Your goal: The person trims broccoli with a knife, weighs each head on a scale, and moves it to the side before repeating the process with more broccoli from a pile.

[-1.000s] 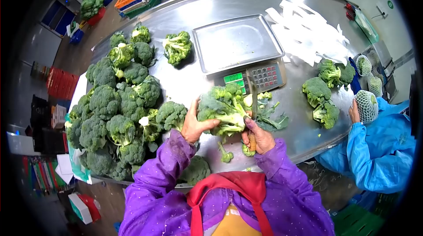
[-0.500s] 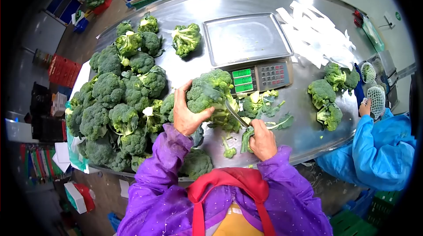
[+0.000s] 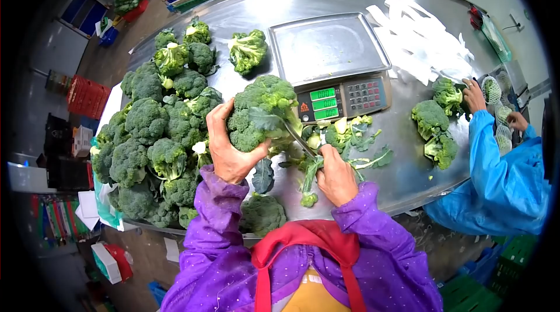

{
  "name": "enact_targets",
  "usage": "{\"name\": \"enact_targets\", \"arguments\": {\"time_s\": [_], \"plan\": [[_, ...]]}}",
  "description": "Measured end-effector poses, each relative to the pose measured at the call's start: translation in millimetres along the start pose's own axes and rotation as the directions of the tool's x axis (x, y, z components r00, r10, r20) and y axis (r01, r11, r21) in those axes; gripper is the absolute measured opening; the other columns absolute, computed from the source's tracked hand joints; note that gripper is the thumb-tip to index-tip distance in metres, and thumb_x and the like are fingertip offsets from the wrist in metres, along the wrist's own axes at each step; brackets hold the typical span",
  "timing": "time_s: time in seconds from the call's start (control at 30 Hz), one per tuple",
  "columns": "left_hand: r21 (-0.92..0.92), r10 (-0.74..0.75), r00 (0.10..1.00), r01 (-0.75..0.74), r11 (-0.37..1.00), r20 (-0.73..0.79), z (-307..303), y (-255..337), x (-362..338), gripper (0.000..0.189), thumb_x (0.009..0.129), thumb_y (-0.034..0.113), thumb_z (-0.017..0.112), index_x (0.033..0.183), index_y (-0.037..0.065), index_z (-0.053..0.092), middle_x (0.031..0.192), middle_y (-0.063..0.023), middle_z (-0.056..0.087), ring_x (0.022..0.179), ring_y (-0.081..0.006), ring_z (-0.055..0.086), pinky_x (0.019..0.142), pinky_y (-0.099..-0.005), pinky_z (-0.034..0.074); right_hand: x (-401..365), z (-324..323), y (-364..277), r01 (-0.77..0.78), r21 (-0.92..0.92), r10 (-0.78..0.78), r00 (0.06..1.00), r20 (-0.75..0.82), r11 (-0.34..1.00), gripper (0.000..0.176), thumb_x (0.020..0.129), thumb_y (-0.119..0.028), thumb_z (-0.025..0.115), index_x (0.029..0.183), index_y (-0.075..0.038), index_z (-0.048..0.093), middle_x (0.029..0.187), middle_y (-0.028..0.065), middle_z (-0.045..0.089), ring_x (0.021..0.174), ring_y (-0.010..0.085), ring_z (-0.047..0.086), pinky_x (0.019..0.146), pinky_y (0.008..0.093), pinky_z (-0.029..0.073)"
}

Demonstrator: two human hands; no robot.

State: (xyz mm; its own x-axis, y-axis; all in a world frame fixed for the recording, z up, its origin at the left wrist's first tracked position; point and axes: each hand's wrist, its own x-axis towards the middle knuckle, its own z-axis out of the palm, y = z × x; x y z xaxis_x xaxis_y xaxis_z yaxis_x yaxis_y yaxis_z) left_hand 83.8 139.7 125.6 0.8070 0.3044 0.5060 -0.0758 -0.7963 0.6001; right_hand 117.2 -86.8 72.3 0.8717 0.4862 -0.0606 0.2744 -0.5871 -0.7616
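Note:
My left hand [image 3: 232, 146] is wrapped round a large broccoli head [image 3: 259, 105], fingers at its far left side and thumb underneath. My right hand [image 3: 337, 176] grips a knife [image 3: 298, 139], whose blade runs up to the stem side of that head; the handle is hidden in my fist. A strip of broccoli leaf [image 3: 311, 173] hangs beside my right fingers. Cut stems and leaves [image 3: 344, 137] lie just beyond my right hand. Another broccoli head [image 3: 262, 215] sits at the table's near edge, below my left hand.
Many broccoli heads [image 3: 143, 116] are piled on the left. A weighing scale [image 3: 326, 44] with green displays stands ahead, white foam nets [image 3: 420, 41] to its right. Several broccoli heads [image 3: 430, 119] lie near a co-worker in blue sleeves [image 3: 487, 149] at the right edge of the metal table [image 3: 385, 183].
My hands have shifted slightly left and up with the broccoli and the knife. The co-worker's hand has reached to the broccoli on the right, and their second hand shows.

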Motion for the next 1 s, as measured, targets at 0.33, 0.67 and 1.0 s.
{"name": "enact_targets", "arguments": {"time_s": [0.33,0.67,1.0], "plan": [[-0.074,-0.217,0.976,0.216,0.974,-0.014,-27,-26,-19,0.077,0.061,0.019,0.078,0.129,0.000,0.047,0.119,-0.0157,0.053,0.111,-0.0302,0.055,0.098,-0.0393,0.044,-93,15,97,-0.255,0.100,0.243,0.963,0.113,0.962,0.035,0.080,0.002,0.054,0.114,0.001,0.046,0.101,0.0277,0.060,0.095,0.0463,0.060,0.080,0.0465,0.047],[-0.277,-0.212,0.950,0.272,0.922,0.229,-19,-23,4,0.082,0.062,0.025,0.079,0.132,0.000,0.044,0.125,-0.0166,0.050,0.118,-0.0275,0.050,0.104,-0.0376,0.038,-15,-46,20,0.215,0.085,-0.231,0.882,0.410,0.973,0.034,0.076,-0.004,0.056,0.108,-0.002,0.047,0.090,0.0263,0.061,0.089,0.0470,0.057,0.074,0.0527,0.045],[-0.255,-0.096,0.971,0.152,0.955,0.220,-4,-22,9,0.083,0.060,0.025,0.080,0.131,0.001,0.046,0.120,-0.0179,0.051,0.116,-0.0301,0.052,0.102,-0.0386,0.041,3,-49,10,0.206,0.106,-0.231,0.868,0.440,0.973,0.034,0.076,-0.006,0.056,0.108,-0.002,0.046,0.091,0.0270,0.061,0.089,0.0472,0.057,0.076,0.0535,0.045]]}}
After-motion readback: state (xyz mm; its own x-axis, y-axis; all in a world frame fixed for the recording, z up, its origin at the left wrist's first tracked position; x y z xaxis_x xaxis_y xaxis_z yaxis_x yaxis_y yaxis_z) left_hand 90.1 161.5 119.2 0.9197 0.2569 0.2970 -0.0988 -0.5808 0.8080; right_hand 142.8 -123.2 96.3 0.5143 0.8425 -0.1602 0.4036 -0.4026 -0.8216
